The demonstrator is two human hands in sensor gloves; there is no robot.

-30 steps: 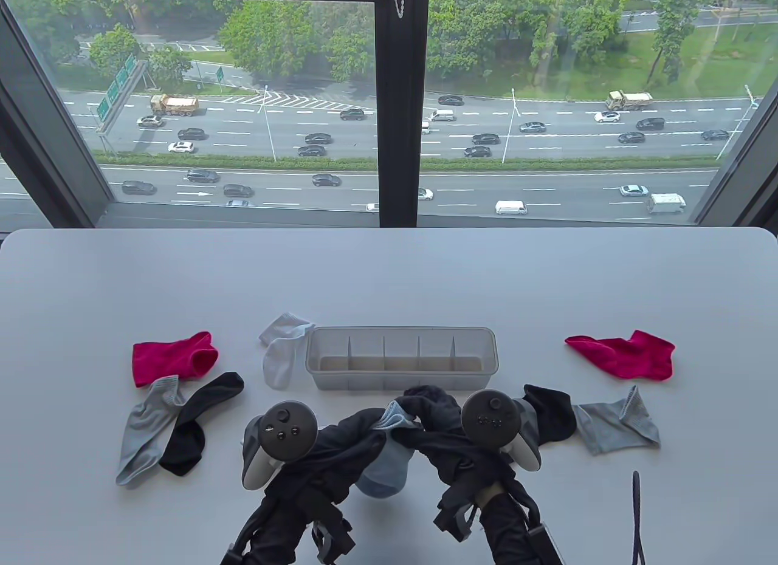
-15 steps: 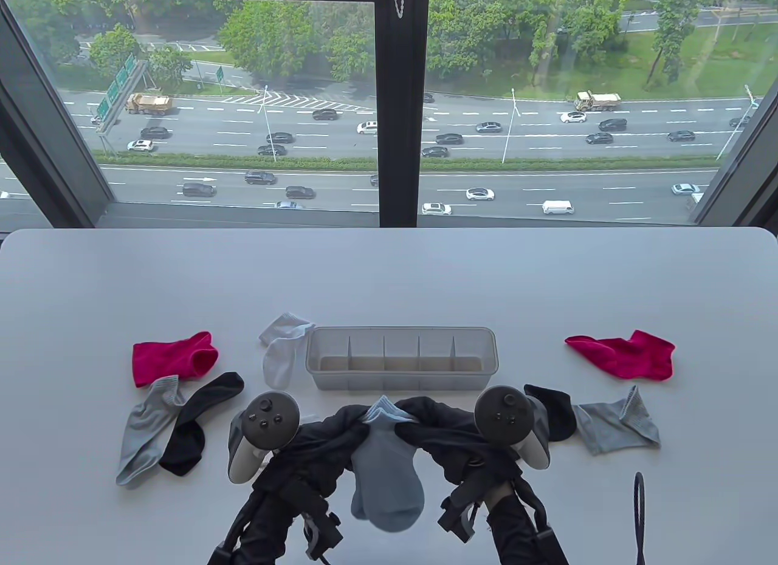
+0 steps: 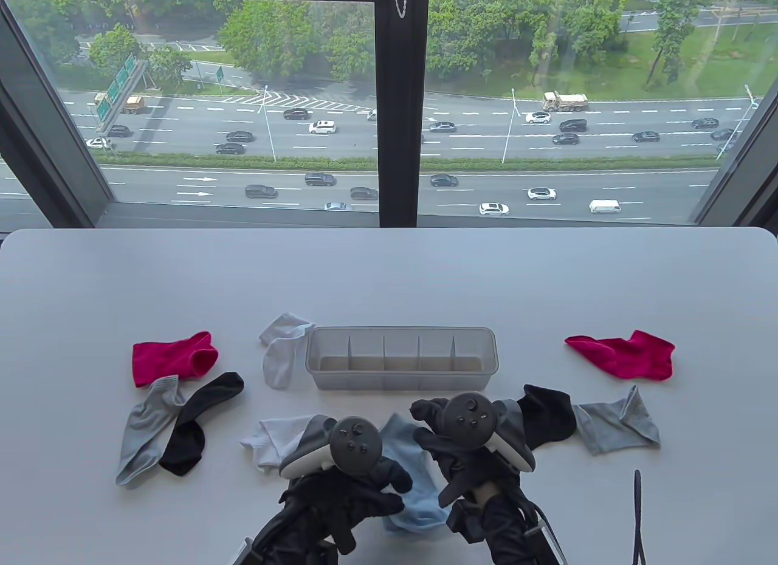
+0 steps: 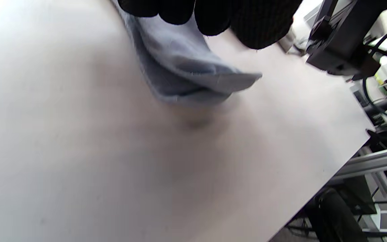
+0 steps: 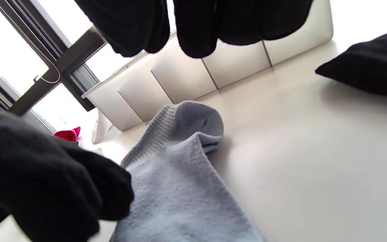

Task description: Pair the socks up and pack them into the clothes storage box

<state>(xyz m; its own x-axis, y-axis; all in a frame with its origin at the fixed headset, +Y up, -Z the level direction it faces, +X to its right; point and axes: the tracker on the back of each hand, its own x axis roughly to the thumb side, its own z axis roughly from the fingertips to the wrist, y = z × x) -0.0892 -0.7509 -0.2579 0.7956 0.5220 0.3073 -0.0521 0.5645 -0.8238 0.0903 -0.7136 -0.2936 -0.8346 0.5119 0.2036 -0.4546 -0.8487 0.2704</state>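
Folding the stacked pair of pale blue cotton socks (image 3: 408, 474) is the step in hand, as I judge it, and it goes best if the toe end nearest the person is carried over toward the ribbed cuffs so the bundle comes out short enough for one compartment. The black-gloved left hand (image 3: 358, 492) has its fingers curled over the near end of the pair, lifting the toes just off the white table (image 3: 389, 273) in the left wrist view; keep both layers pinched together so they do not slide apart. The black-gloved right hand (image 3: 453, 443) hovers just above the cuffs with fingers hanging loosely curled and gripping nothing; it would do well to press the cuffs flat as an anchor. Left of the hands lies a crumpled white sock (image 3: 273, 437), and a black sock (image 3: 547, 413) lies to the right. Beyond stands the translucent grey plastic storage box with dividers (image 3: 401, 341), every compartment showing nothing inside, so any slot will serve. A second white sock (image 3: 281, 352) lies just beside its left end.
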